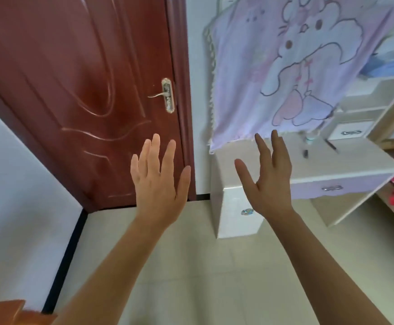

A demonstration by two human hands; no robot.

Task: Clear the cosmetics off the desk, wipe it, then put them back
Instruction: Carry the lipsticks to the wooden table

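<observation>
Left hand [158, 181], right hand [272, 184]: raised, fingers spread, both empty. Desk [355, 165]: ahead right, well apart from both hands. Cosmetics [305, 153]: few small items near its back, possibly pencils and a bottle; blurred. Recommended: step closer, then lift items singly.

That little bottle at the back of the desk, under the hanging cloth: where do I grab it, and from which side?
Likely round its lower body, from the front, with the right hand. The bottle seems to stand upright at the back, and the cloth hangs over its top. Blur hides finer detail.
</observation>
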